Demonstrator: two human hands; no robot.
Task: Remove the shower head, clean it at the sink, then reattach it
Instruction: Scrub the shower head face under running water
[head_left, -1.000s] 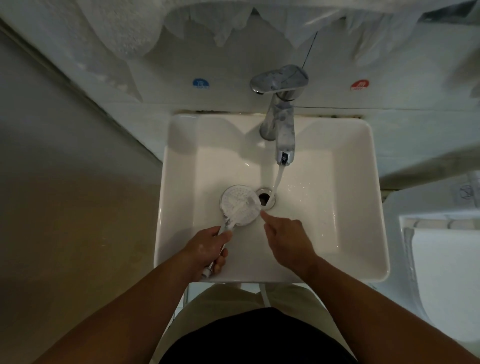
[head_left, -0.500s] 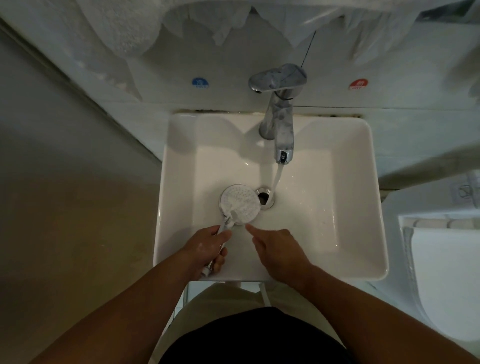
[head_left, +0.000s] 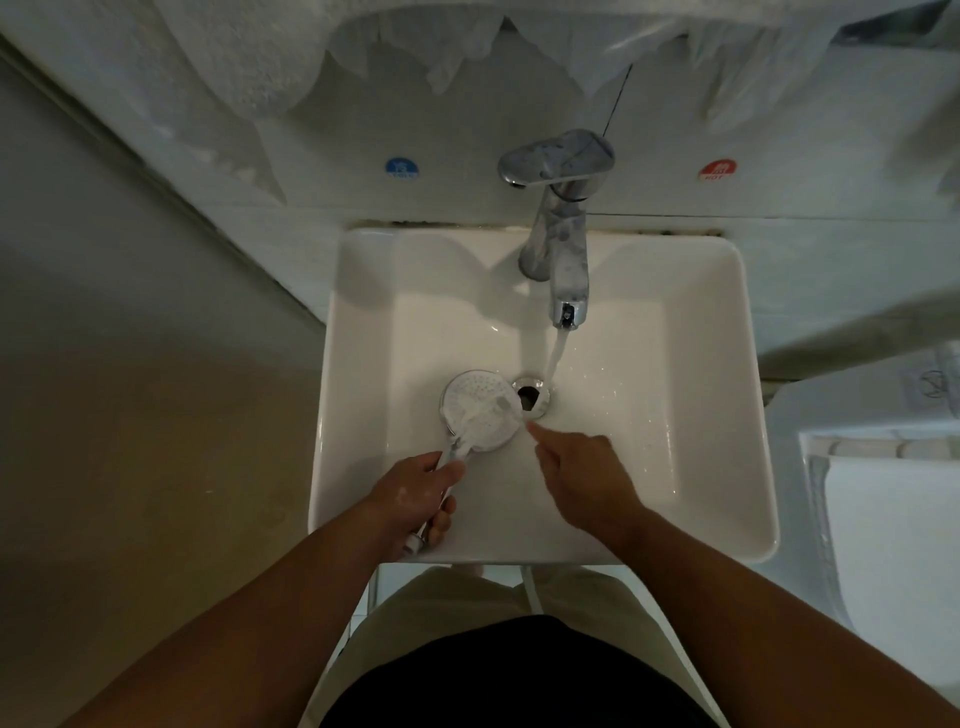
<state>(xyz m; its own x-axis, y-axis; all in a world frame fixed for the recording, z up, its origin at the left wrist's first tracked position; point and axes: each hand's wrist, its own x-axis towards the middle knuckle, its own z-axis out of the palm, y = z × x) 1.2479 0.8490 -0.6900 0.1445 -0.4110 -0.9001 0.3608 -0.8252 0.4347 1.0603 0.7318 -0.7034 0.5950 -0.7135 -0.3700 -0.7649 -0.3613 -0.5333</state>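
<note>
Shower head (head_left: 480, 410): detached and inside the sink (head_left: 753, 415), round spray face up. It sits just left of the drain (head_left: 531, 397), with the handle angled toward the near-left. A pale blurred streak crosses the face; I cannot tell what it is.
Left hand (head_left: 415, 493): fingers and thumb wrapped round the handle, forearm entering from the near-left over the basin's near rim.
Right hand (head_left: 587, 478): back of the hand up, index fingertip (head_left: 535, 430) extended to just beside the head's right edge, other fingers curled under. Whether they hold anything cannot be told.
Faucet (head_left: 561, 249): chrome, at the far rim. A water stream (head_left: 555, 353) falls to the drain's right side, clear of the head.
</note>
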